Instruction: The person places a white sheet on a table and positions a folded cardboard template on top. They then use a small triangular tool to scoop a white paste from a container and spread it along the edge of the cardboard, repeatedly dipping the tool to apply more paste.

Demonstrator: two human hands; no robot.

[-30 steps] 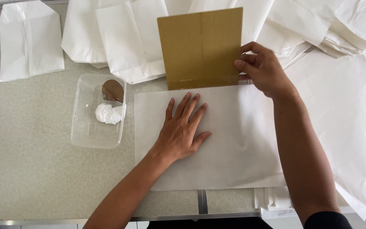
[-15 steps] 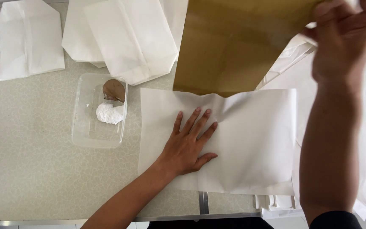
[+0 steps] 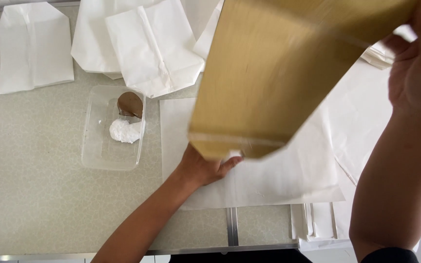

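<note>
Brown card (image 3: 274, 83) now lifted clear of white paper sheet (image 3: 269, 180), swung near; right hand (image 3: 415, 73) grips its far edge. Left hand (image 3: 205, 168) presses sheet, fingers mostly hidden.

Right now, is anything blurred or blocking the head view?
Head view: the brown cardboard sheet in the right hand is motion-blurred, close to the lens, covering most of the left hand on the white paper sheet; the clear plastic tub stays sharp, lighting even.

Brown board (image 3: 278, 73) above white sheet (image 3: 278, 180)
</note>
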